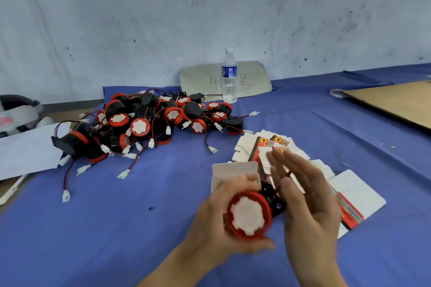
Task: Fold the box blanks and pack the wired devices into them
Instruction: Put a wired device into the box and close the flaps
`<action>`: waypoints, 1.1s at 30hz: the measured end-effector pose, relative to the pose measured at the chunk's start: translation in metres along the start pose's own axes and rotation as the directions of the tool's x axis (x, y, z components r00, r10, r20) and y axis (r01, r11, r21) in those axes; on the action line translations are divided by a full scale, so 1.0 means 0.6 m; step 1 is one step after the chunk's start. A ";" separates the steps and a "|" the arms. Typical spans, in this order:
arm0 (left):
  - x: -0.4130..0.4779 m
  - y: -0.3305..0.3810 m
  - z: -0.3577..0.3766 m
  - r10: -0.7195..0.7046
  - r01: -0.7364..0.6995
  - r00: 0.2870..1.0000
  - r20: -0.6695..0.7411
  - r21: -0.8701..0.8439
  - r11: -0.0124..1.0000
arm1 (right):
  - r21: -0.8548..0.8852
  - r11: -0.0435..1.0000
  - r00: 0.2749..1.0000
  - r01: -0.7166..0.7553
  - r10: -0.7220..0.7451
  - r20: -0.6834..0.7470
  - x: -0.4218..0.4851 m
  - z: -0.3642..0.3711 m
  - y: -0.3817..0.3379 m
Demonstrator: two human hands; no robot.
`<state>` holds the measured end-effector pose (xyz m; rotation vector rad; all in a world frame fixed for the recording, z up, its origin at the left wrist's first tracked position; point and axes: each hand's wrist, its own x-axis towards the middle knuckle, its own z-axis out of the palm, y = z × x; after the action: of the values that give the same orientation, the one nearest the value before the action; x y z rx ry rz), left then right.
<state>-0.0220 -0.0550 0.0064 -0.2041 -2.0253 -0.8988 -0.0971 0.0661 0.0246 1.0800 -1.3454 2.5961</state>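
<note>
Left hand (224, 223) grips round red-and-black wired device (249, 214), white face toward camera, axis pointing away into folded white card box (234, 173) just behind it. Right hand (310, 196) fingers spread, holding nothing, beside device. Box blanks (356, 196) beyond right hand.

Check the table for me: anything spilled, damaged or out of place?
Nothing damaged. The wired devices lie in a tangled pile, and one connector trails off alone. The water bottle stands upright.
</note>
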 end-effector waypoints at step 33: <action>0.016 -0.041 -0.056 -0.358 0.177 0.858 0.369 0.442 0.879 | -0.368 0.838 0.906 0.403 -0.422 0.030 -0.002 -0.011 0.022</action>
<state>-0.0163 -0.0970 0.0127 0.1265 -2.6693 -0.6219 -0.1043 0.0631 0.0120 1.0824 -1.3332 1.9549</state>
